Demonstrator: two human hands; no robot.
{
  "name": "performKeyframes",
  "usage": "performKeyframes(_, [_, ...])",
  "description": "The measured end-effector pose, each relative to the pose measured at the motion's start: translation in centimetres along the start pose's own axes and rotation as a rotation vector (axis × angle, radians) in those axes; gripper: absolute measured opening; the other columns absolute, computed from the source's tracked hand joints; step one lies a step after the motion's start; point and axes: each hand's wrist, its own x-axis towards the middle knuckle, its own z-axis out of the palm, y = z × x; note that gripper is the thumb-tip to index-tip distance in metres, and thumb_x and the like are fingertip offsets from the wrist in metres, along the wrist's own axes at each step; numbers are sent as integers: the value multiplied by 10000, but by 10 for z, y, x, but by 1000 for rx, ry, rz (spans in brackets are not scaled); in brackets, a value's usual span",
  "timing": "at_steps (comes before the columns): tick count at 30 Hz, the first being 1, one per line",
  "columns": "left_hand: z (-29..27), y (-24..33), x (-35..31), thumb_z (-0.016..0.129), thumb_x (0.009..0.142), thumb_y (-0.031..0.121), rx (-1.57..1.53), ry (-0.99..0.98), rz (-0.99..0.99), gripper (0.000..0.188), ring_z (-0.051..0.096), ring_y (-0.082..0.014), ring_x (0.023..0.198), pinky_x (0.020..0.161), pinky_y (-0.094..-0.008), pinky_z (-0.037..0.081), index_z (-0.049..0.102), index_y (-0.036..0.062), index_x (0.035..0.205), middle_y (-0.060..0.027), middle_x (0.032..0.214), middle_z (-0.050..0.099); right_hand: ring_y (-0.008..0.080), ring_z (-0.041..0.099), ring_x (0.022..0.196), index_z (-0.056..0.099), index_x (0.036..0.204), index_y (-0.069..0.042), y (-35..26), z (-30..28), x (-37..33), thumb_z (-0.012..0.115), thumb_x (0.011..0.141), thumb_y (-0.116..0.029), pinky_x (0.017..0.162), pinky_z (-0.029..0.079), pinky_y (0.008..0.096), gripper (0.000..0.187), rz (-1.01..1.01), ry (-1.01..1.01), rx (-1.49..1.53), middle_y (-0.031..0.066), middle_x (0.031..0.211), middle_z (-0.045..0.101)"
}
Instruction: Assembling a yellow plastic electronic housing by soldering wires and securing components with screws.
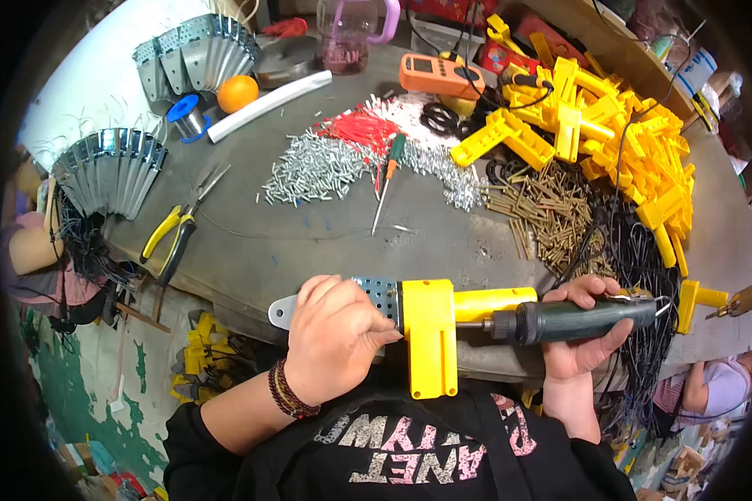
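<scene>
Head view shows your left hand (pixel 336 334) with fingers closed around the perforated metal plate (pixel 368 294) carrying a yellow plastic housing (pixel 429 334), at the near edge of the desk (pixel 309 238). Your right hand (pixel 581 330) grips a dark green electric screwdriver (pixel 576 319), its tip against the housing.

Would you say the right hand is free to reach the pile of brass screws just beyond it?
Probably not as things stand: the right hand is wrapped around the electric screwdriver, though nothing blocks the brass screws.
</scene>
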Motion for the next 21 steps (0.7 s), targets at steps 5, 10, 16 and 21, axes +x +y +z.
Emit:
performKeyframes(5, [-12, 3, 0, 771, 694, 113, -32, -46, 1, 206, 575, -266, 881, 856, -412, 427, 645, 89, 855, -57, 893, 609, 104, 528, 935, 552, 1220, -160, -57, 7, 5, 735, 803, -479, 850, 465, 369, 556, -91, -168, -276, -29, 1146, 546])
performKeyframes(10, [-88, -78, 63, 722, 778, 165, 383, 159, -141, 275, 571, -334, 1031, 934, -416, 444, 631, 57, 1014, -124, 1032, 640, 118, 522, 948, 493, 1276, -109, -233, -4, 41, 649, 910, -404, 815, 459, 314, 495, -81, 225, -824, 13, 1157, 532])
performKeyframes(16, [-125, -203, 117, 675, 838, 225, 981, 16, -654, 272, 605, -314, 1037, 893, -478, 420, 565, 77, 1037, -123, 1044, 661, 233, 399, 1296, 370, 1433, -89, -155, -18, 53, 651, 875, -181, 1043, 332, 393, 632, -537, 391, -1779, 122, 1462, 356])
performKeyframes(21, [-143, -208, 109, 670, 847, 150, 636, 98, -501, 246, 656, -281, 879, 778, -402, 483, 526, 47, 1018, -130, 910, 665, 305, 410, 1305, 567, 1183, -45, -63, 30, 48, 706, 717, -84, 1087, 318, 410, 487, -381, -24, -2137, 144, 1380, 463])
